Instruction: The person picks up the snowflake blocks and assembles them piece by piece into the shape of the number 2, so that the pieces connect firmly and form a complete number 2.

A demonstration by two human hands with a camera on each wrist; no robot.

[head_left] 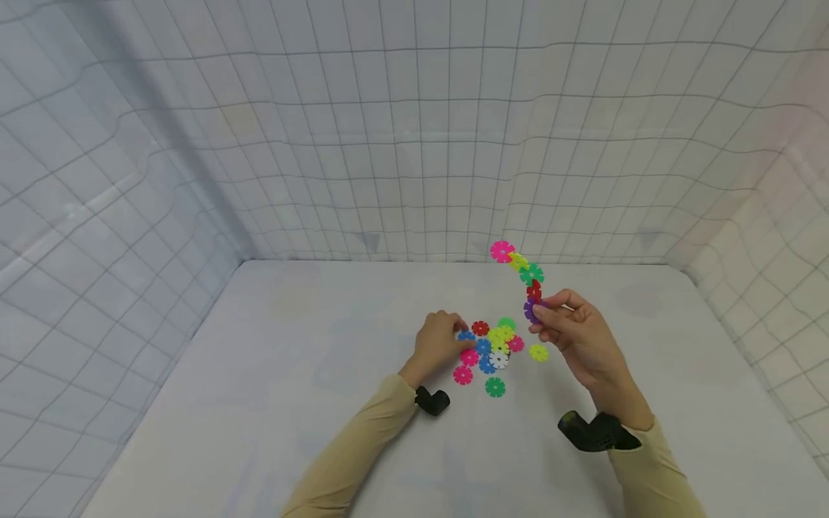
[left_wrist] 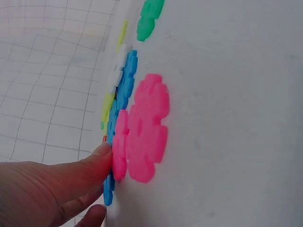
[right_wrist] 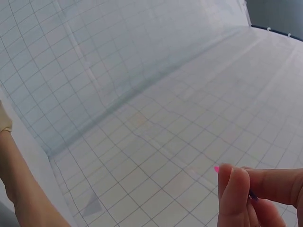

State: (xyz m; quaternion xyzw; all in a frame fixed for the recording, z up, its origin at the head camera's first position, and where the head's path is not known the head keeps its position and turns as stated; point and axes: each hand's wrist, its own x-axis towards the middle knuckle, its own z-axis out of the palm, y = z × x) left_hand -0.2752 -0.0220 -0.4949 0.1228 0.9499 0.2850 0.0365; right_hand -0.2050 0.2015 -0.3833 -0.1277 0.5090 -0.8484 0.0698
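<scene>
In the lower right of the head view, the right hand (head_left: 576,334) is pinching a purple snowflake disc (head_left: 528,311) between thumb and fingers, and a curved chain of interlocking discs is rising from it toward the upper left. After the purple piece, a red snowflake disc (head_left: 534,291), a green snowflake disc (head_left: 532,274), a yellow snowflake disc (head_left: 518,261) and, at the far tip, a pink snowflake disc (head_left: 501,251) are following in order. Just below the centre of the frame, the left hand (head_left: 437,342) is closing its thumb and fingers around a blue snowflake disc (head_left: 465,336) at the left edge of a loose pile. There, a white snowflake disc (head_left: 498,360) is lying among blue, yellow and pink ones, with a dark red disc (head_left: 481,328) sitting at the top left. A lone green disc (head_left: 495,387) is resting below the pile and a lone yellow disc (head_left: 539,352) to its right, both lying on the white worktop (head_left: 285,403). Beige sleeves (head_left: 359,450) are covering both forearms, black wrist cameras (head_left: 432,401) are sitting at the wrists, and a grid-patterned curtain (head_left: 440,144) is filling the upper frame.
</scene>
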